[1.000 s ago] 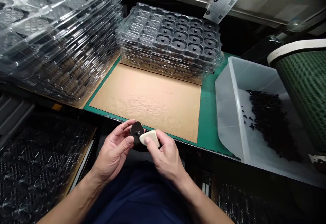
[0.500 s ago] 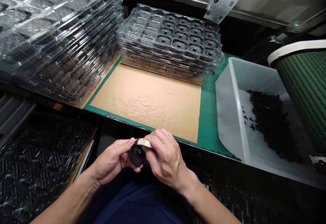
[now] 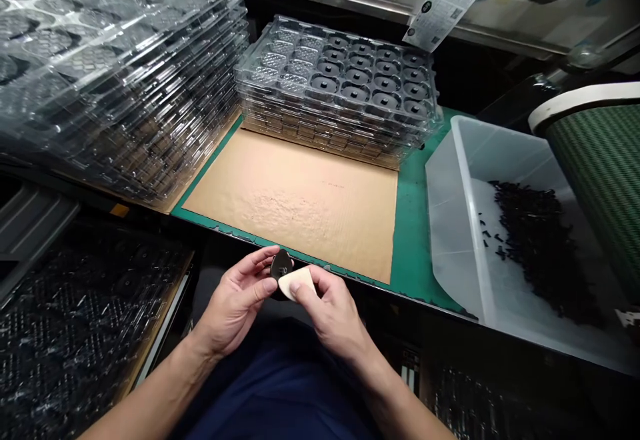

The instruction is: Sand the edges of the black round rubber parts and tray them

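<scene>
A small round black part [image 3: 281, 265] is held between the fingers and thumb of my left hand [image 3: 239, 303], in front of the bench edge. Its smooth dark face shows a small pale mark. My right hand [image 3: 330, 303] pinches a flat cream-coloured pad [image 3: 297, 285], whose rounded end lies against the lower right of the black part. Both hands are close together over my dark blue clothing, below the brown cardboard sheet [image 3: 300, 207].
Behind the cardboard is a stack of clear trays [image 3: 340, 100], the top one partly filled with round black parts. A taller tray stack [image 3: 125, 80] stands left. On the right, a translucent bin [image 3: 455, 227] holds small black pieces [image 3: 540, 247], beside a green belt [image 3: 605, 160].
The black part has tilted and moved slightly up and right, showing its smooth face. My right hand has turned, so the pad's flat side now shows. The view has shifted slightly.
</scene>
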Available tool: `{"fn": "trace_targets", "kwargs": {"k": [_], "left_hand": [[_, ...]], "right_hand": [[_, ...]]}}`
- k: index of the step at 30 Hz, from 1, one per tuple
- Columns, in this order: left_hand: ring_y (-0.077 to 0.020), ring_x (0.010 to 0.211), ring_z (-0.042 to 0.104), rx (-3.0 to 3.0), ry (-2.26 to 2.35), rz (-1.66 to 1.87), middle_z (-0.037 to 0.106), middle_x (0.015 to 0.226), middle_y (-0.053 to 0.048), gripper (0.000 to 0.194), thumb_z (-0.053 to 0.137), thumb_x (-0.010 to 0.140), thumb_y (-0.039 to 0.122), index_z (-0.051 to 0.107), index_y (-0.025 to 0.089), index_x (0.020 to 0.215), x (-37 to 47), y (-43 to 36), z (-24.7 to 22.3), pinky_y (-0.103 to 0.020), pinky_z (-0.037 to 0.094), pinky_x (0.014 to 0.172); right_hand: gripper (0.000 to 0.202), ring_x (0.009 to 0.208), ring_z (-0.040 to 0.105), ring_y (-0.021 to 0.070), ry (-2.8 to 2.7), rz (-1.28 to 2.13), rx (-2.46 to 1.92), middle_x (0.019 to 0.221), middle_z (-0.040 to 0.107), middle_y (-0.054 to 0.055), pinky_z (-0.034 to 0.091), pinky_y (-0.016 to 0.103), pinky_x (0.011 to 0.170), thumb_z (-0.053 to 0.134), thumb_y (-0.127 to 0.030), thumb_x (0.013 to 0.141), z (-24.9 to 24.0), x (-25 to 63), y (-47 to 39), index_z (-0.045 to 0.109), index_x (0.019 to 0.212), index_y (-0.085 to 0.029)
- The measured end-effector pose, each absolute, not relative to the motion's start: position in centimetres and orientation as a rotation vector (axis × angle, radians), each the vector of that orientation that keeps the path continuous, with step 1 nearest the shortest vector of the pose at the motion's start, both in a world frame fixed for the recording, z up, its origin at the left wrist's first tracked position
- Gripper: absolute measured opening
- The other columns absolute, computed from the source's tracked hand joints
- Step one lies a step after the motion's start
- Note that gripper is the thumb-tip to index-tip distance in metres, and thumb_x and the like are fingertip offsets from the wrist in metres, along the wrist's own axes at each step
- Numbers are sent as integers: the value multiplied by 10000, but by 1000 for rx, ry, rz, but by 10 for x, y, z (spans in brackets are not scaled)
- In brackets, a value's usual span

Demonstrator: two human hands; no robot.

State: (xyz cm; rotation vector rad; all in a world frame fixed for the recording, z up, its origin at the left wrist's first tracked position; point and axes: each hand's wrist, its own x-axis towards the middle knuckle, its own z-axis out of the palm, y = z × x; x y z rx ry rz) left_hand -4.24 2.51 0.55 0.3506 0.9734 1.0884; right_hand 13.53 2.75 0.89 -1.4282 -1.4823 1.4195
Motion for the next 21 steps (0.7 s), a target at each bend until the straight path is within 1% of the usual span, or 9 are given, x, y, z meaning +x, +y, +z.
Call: {"fn": "trace_targets", "kwargs": {"k": [2,3,6,9,11,13,16,19,21], "left_hand": [[-227,1128,699,399,993,1136,780,1173,-79,484,924,721,171,795,248,1182,-43,24,7,-246,574,927],[-230,1134,699,401,996,1152,780,1178,-78,492,929,720,190,794,257,1188,-44,23,8,-253,573,939],[-237,1172,689,382,1002,1078,766,1233,-80,496,911,763,256,776,270,1240,-51,23,11,-267,575,960],[-248,1100,713,371,956,849,762,1226,-116,429,848,845,333,772,218,1251,-57,24,13,-318,616,910],[-231,909,744,374,896,743,785,1081,-128,356,790,896,385,794,169,1179,-59,23,11,-332,646,789],[-208,715,736,351,849,668,777,876,-111,329,746,925,433,816,129,1030,-60,21,7,-302,635,641],[-213,586,724,261,804,553,738,706,-110,423,726,921,504,799,92,858,-59,16,-1,-272,603,522],[-223,593,729,210,772,523,756,740,-127,413,730,920,494,807,88,922,-57,15,-2,-294,614,516],[-227,727,756,189,796,650,794,903,-125,331,769,907,423,807,133,1062,-56,17,0,-342,659,643]], "right_hand": [[293,645,436,145,-1410,1578,-1364,732,520,-22,334,254,575,543,-431,991,12,133,26,594,839,-186],[277,651,443,144,-1441,1527,-1359,740,526,-23,336,255,587,547,-416,986,14,133,27,591,837,-186],[231,688,460,153,-1664,1125,-1385,758,534,-9,329,281,651,542,-319,978,18,137,30,570,794,-182],[201,762,472,182,-1887,826,-1309,818,556,21,339,321,738,503,-239,1014,19,143,31,610,856,-176],[201,811,487,201,-2026,790,-1199,885,586,45,353,342,776,481,-215,1050,21,147,31,655,962,-169],[229,853,496,217,-2135,800,-1081,949,607,64,369,355,792,453,-208,1078,26,150,30,676,1056,-162],[317,851,483,224,-2278,780,-931,970,608,73,375,360,773,381,-216,1113,34,152,32,693,1098,-163],[362,861,494,223,-2364,725,-838,993,616,69,374,362,786,345,-239,1138,35,151,34,701,1106,-180],[320,868,512,221,-2259,683,-965,974,618,68,372,361,801,381,-248,1122,30,149,33,685,1054,-171]]}}
